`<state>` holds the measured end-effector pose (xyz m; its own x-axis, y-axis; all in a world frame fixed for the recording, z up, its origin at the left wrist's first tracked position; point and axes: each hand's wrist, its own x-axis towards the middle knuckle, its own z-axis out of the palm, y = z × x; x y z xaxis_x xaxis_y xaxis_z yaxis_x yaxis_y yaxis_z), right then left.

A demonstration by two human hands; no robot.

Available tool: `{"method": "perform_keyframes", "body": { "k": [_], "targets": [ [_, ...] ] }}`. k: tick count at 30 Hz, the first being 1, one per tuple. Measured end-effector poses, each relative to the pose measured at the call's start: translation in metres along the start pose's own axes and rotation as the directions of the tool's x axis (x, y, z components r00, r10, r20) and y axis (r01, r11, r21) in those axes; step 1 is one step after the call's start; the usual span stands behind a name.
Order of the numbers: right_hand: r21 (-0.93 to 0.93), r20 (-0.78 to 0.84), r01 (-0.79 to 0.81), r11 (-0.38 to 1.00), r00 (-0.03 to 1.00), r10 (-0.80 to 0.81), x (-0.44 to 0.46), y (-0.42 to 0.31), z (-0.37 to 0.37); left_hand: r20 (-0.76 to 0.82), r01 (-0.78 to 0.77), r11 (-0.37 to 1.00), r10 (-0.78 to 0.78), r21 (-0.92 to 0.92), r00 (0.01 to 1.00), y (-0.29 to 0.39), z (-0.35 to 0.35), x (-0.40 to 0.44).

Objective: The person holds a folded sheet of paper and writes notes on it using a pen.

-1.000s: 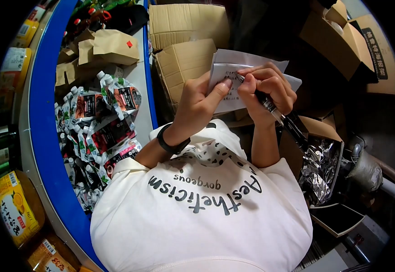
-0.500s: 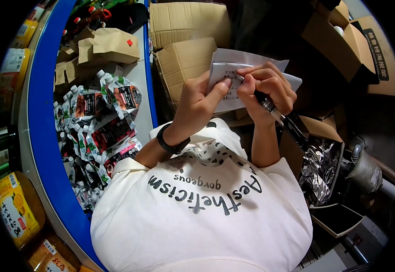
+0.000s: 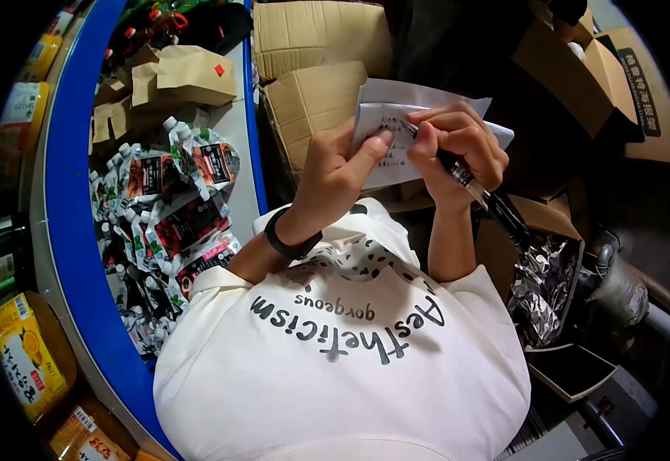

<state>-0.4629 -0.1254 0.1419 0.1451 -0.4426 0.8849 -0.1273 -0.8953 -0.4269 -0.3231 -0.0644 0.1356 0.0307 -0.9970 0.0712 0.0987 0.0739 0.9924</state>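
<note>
My left hand [image 3: 342,165] grips a folded sheet of white paper [image 3: 389,173] by its left side, thumb on top and the other fingers behind. Several short lines of dark handwriting show on the paper. My right hand [image 3: 462,154] holds a black pen [image 3: 455,165] in a writing grip. The pen's tip is at the top line of writing, touching the paper or just above it; I cannot tell which. The back end of the pen slants down to the right.
On my left, a blue-edged shelf [image 3: 81,230] bears spouted drink pouches [image 3: 177,215] and brown paper bags [image 3: 192,75]. Cardboard boxes [image 3: 323,42] stand ahead. An open carton [image 3: 592,69] is at upper right, and crumpled silver foil [image 3: 538,284] lies in a box at right.
My right hand and the pen have shifted slightly to the right, showing more of the writing. My left hand keeps its hold on the paper. Something dark has appeared above the upper-right carton.
</note>
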Motion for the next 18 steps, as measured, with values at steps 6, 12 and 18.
{"method": "perform_keyframes", "body": {
  "k": [6,12,18],
  "targets": [
    [-0.014,-0.001,0.027,1.000,1.000,-0.028,0.0002,0.0017,0.0018,-0.010,-0.026,1.000,0.026,-0.004,1.000,-0.0005,0.0008,0.0006],
    [-0.017,-0.005,0.003,1.000,1.000,-0.003,-0.0001,0.0009,0.0005,-0.005,-0.041,0.999,0.041,0.003,0.999,-0.0015,0.0009,0.0012],
    [-0.015,-0.009,-0.018,1.000,1.000,0.018,-0.0013,0.0010,0.0001,-0.001,-0.024,1.000,0.024,0.003,1.000,-0.0037,-0.0004,0.0005]
  ]
}}
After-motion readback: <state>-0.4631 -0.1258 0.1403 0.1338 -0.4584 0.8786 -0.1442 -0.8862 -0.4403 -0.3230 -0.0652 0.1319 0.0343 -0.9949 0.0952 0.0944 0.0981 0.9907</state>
